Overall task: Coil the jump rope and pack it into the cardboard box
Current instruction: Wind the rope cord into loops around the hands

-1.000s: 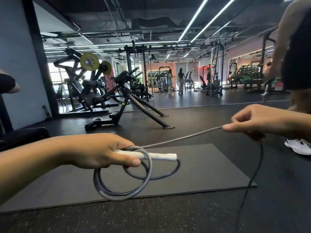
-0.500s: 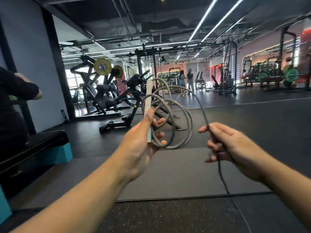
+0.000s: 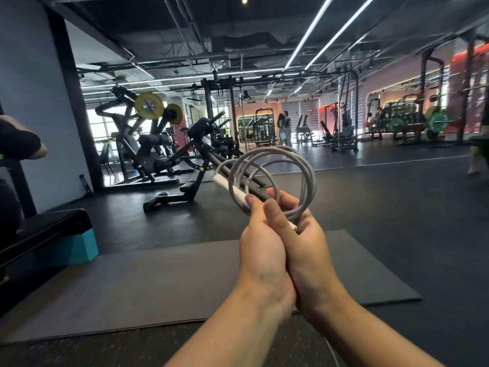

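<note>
The grey jump rope (image 3: 307, 176) is wound into several loops held up in front of me at chest height. Its white handle (image 3: 227, 184) sticks out up and to the left from my grip. My left hand (image 3: 260, 247) and my right hand (image 3: 304, 242) are pressed together side by side, both closed around the bottom of the coil. A loose tail of rope (image 3: 334, 352) hangs down past my right forearm. No cardboard box is in view.
A grey exercise mat (image 3: 158, 282) lies on the dark gym floor below my hands. A black bench with a teal block (image 3: 76, 247) stands at the left. Weight machines (image 3: 169, 160) stand behind it. A person's leg (image 3: 476, 160) is at the far right.
My right hand has come in from the right and joined my left hand on the coil. The coil has gained loops and the handle now tilts left.
</note>
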